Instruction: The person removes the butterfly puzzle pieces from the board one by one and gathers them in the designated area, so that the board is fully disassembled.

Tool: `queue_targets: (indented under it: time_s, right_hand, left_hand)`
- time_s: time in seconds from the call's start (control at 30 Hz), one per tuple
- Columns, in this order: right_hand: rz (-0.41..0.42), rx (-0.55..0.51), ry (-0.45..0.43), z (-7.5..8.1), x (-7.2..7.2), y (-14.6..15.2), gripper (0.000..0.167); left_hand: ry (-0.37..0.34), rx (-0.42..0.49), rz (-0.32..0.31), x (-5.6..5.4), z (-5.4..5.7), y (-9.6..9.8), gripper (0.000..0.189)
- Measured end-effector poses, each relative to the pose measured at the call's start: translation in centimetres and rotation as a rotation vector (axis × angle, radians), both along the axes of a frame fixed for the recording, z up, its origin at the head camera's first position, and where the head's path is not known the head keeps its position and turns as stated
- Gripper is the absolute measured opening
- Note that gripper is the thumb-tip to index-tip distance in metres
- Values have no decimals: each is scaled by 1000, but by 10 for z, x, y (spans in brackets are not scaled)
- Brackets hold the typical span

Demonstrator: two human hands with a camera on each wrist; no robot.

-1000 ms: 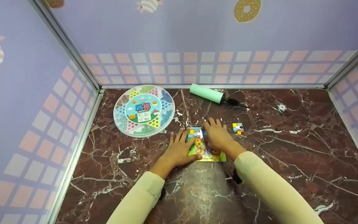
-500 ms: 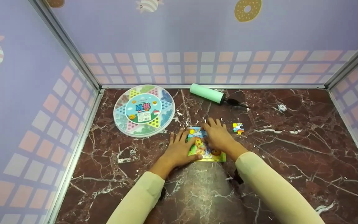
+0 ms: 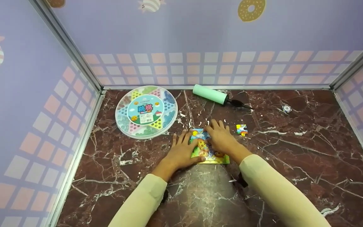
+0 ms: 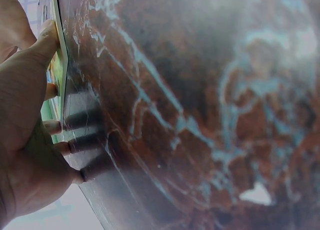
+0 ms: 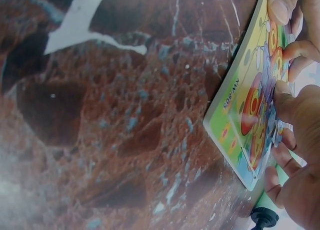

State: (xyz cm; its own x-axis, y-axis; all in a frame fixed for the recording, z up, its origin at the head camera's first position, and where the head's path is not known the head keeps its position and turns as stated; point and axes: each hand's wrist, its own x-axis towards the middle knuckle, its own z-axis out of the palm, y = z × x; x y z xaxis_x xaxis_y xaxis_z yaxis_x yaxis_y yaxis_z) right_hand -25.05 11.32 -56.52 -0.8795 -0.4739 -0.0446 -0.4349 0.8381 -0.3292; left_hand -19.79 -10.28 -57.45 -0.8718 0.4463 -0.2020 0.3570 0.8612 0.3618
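Observation:
A small jigsaw puzzle [image 3: 211, 160] in a tray with a bright cartoon picture lies flat on the marble-patterned table. My left hand [image 3: 181, 153] rests over its left edge with spread fingers, the thumb on the lower part of the picture. My right hand [image 3: 221, 138] is bent over the upper right part. In the right wrist view, its thumb and fingers pinch a puzzle piece [image 5: 278, 134] whose edge stands slightly raised at the picture. Much of the picture is hidden under both hands. A loose group of puzzle pieces [image 3: 241, 129] lies to the right of the tray.
Behind the left hand sits a round Chinese checkers set [image 3: 146, 112]. A mint-green hand pump [image 3: 210, 94] with a black end lies near the back wall. Farther right is a small round chip [image 3: 286, 108]. Patterned walls [image 3: 213, 34] bound the table.
The shiny white glare at the upper middle of the puzzle has gone, and that part now looks flatter. Both hands have stayed almost in place.

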Motion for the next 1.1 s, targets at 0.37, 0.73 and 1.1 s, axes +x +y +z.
queue_targets:
  time_s: [0.37,0.73,1.1]
  right_hand:
    - [39,1,10,-4,-1,1,33]
    - [62,-11,47,-4,0,2,34]
    - [70,-40,24,-6,-1,3,35]
  left_hand:
    - [8,4,-2,1,3,-1,85]
    - [5,-8,-2,-1,0,0,85]
    - [10,2,-7,0,0,-1,83]
